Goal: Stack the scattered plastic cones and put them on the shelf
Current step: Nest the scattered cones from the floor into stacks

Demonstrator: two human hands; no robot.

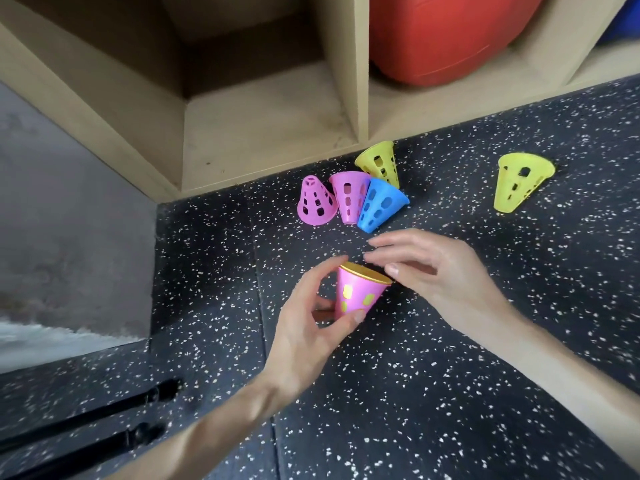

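Left hand [311,327] around pink cone stack [358,292]

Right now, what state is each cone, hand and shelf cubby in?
Held pink cone: wide end up, yellow cone nested inside.
Left hand: grips the held cone.
Right hand: open, fingers by its rim.
Left pink cone: upright on the floor.
Middle pink cone: tipped over.
Blue cone: tipped over.
Near yellow cone: tipped over.
Far yellow cone: tipped, apart.
Left cubby: empty.
Right cubby: holds a red ball.
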